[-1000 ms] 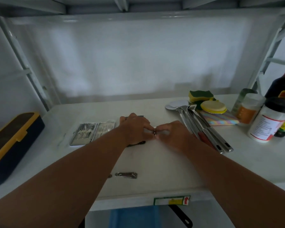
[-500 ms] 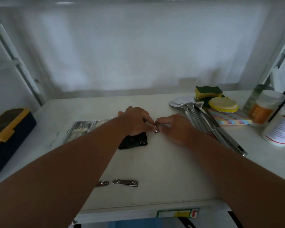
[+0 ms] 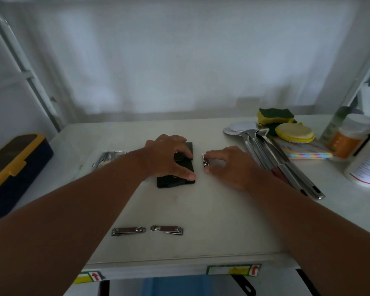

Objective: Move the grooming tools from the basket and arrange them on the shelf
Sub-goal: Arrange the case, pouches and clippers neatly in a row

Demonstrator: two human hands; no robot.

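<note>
My left hand [image 3: 169,154] rests on a black pouch [image 3: 181,180] in the middle of the white shelf [image 3: 212,221], fingers and thumb clasped around it. Just to its right, my right hand [image 3: 229,163] pinches a small silver nail clipper [image 3: 205,161] against the shelf surface. Two more silver nail clippers [image 3: 128,231] [image 3: 167,229] lie end to end near the front edge. A shiny manicure kit [image 3: 108,157] lies left of my left forearm, partly hidden by it. No basket is in view.
A navy box with yellow trim [image 3: 11,167] sits at the left edge. On the right lie steel utensils [image 3: 276,165], sponges [image 3: 275,117], a striped cloth [image 3: 303,149] and several jars [image 3: 350,135]. White shelf posts rise at both back corners.
My hands have parted: the left dropped onto the black pouch, now fully visible, and the right carried the small clipper slightly right. The view has tilted down and closer.
</note>
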